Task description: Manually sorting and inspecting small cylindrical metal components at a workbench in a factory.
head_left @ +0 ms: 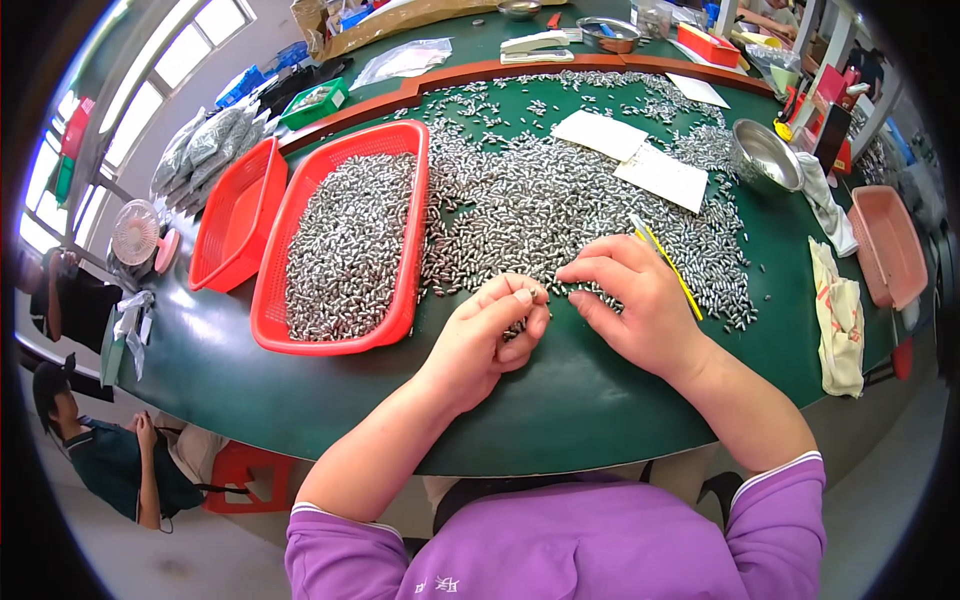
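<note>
Many small silvery, bullet-shaped metal pieces (520,220) lie in a wide heap on the green tabletop. At the near edge of this heap is my left hand (488,332), its fingers curled and the thumb bent over; a few small metal pieces show inside the curl. My right hand (645,305) hovers just to its right over the pieces, thumb and fingers apart, with nothing visible gripped between them. Beside the right hand, a yellow stick-like tool (680,278) with a pale upper end lies on the heap. The red basket (408,290) left of my hands is full of the same pieces.
An empty-looking red basket (222,250) stands farther left. White paper sheets (662,178) rest on the heap, a metal bowl (765,158) at its right. Cloth gloves (838,320) and a pink basket (890,245) lie right. A seated person (125,455) is at lower left.
</note>
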Demonstrator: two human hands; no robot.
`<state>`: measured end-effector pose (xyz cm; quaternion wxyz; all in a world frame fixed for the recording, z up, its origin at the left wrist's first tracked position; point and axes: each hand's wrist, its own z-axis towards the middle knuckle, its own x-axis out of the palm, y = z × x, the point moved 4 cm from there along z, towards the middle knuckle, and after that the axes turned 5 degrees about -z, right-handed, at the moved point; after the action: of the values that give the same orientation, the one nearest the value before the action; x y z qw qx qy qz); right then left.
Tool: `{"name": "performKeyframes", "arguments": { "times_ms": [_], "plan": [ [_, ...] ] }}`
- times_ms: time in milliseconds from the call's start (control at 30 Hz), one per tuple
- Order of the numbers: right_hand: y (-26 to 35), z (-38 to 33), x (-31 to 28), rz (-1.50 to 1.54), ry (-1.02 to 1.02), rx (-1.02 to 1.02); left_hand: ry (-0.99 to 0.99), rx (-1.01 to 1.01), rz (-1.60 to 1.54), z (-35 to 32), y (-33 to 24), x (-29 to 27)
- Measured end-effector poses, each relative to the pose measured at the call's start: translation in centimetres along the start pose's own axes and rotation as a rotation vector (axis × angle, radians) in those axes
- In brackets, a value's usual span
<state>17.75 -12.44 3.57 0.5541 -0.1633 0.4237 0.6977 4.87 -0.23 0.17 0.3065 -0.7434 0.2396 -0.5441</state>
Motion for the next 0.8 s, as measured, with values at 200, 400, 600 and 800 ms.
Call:
{"name": "performKeyframes", "arguments": {
  "times_ms": [200,400,600,800],
  "plan": [
    [0.3,0.0,0.5,-0.032,0.017,-0.013,-0.037,-0.002,-0.047,-0.3,-0.1,-0.3],
    [0.7,0.0,0.7,-0.04,0.019,-0.057,-0.059,0.541,0.118,-2.0,-4.9,-0.1],
    [0.1,-0.1,1.3,-0.043,0.031,-0.07,-0.797,1.218,1.035,-6.0,-12.2,-3.2],
    [0.1,-0.3,1.8,-0.088,0.086,-0.142,-0.957,0.757,1.648,-4.3,-10.5,-4.3]
  ]
}}
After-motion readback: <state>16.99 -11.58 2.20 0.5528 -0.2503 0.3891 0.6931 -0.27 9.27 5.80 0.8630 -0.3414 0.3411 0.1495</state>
